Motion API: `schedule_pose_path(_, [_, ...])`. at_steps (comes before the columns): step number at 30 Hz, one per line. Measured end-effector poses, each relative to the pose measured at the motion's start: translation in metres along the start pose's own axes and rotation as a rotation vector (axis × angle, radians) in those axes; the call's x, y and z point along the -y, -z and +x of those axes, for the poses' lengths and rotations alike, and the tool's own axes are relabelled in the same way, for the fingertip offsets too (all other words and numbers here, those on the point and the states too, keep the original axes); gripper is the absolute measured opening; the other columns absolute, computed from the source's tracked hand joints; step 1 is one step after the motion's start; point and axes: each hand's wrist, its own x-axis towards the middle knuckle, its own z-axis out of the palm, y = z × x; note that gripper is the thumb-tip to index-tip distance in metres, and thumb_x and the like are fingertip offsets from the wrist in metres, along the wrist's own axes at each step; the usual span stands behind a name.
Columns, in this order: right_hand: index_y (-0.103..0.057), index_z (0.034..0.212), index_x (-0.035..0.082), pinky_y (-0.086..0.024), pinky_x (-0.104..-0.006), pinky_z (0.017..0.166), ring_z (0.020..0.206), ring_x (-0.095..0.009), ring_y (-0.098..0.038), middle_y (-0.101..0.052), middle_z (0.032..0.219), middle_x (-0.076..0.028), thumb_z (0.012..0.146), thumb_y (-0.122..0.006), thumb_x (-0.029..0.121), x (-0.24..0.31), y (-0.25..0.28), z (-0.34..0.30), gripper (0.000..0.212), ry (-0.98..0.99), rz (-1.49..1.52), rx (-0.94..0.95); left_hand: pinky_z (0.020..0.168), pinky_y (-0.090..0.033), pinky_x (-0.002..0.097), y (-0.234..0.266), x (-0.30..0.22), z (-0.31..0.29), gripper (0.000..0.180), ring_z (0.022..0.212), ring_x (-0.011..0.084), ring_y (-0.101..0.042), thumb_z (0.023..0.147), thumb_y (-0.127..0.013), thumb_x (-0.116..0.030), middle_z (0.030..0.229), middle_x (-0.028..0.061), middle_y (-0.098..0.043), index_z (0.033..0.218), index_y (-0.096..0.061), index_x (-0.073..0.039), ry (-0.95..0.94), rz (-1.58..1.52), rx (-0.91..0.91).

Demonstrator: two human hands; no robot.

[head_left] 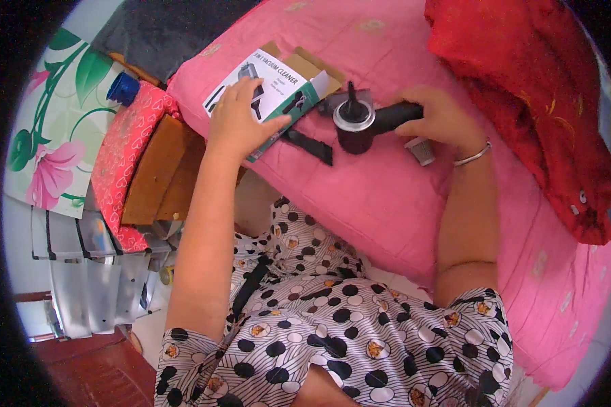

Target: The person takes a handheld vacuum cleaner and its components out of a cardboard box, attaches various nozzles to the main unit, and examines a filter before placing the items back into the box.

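Now grips, right hand (448,119) wrapped round the handle, a black handheld vacuum cleaner with a silver ring (355,139) over the pink quilted bedspread (387,190). Spreads the left hand (237,121) loosely across a white-and-green cardboard box (278,73), not clenched. Already open at the flaps; apparently unpacked, at least partly. Still loose nearby: a flat black plastic nozzle (309,147) and a pale pleated cup-shaped filter (421,150). No telling the box's contents.
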Motion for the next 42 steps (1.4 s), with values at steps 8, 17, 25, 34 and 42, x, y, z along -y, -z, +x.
schedule_pose_path(8, [-0.065,0.098,0.001,-0.048,-0.0313,0.070,0.075,-0.015,-0.060,-0.064,0.082,-0.006,0.068,-0.076,0.023,-0.037,0.029,-0.006,0.038,0.144,-0.122,-0.353,0.108,-0.031,0.0422,-0.013,0.000,-0.004,0.080,0.131,0.0350,-0.037,0.066,-0.078,-0.043,0.141,0.0182,-0.041,0.133,-0.046,-0.011,0.059,0.012,0.116])
schedule_pose_path(17, [-0.065,0.105,0.001,-0.049,-0.0354,0.078,0.085,-0.026,-0.065,-0.068,0.092,-0.015,0.073,-0.072,0.043,-0.048,0.025,0.018,0.053,-0.146,-0.249,-0.626,0.109,-0.030,0.0421,-0.012,0.010,-0.012,0.079,0.132,0.0363,-0.035,0.069,-0.076,-0.041,0.143,0.0169,-0.039,0.135,-0.044,-0.013,0.061,0.033,0.098])
schedule_pose_path(25, [-0.065,0.104,0.001,-0.048,-0.0361,0.077,0.086,-0.027,-0.063,-0.067,0.093,-0.017,0.077,-0.070,0.043,-0.063,0.008,0.029,0.050,-0.217,-0.178,-0.457,0.107,-0.033,0.0384,0.001,0.029,-0.004,0.071,0.131,0.0329,-0.039,0.074,-0.072,-0.042,0.142,0.0168,-0.041,0.135,-0.047,-0.015,0.123,-0.067,0.217])
schedule_pose_path(34, [-0.064,0.102,-0.002,-0.048,-0.0360,0.076,0.084,-0.023,-0.062,-0.066,0.092,-0.012,0.079,-0.069,0.037,-0.032,0.000,0.028,0.045,-0.255,-0.292,-0.380,0.093,-0.045,0.0347,0.046,0.040,0.007,0.062,0.109,0.0297,-0.059,0.071,-0.073,-0.044,0.122,0.0143,-0.060,0.125,-0.059,-0.016,0.196,-0.227,0.258])
schedule_pose_path(42, [-0.064,0.104,-0.001,-0.048,-0.0338,0.075,0.083,-0.021,-0.061,-0.066,0.093,-0.012,0.080,-0.070,0.029,-0.006,-0.014,0.026,0.040,-0.182,-0.206,-0.445,0.088,-0.048,0.0323,0.065,0.067,0.012,0.058,0.101,0.0258,-0.063,0.071,-0.074,-0.042,0.113,0.0140,-0.065,0.122,-0.061,-0.017,0.171,-0.337,0.240])
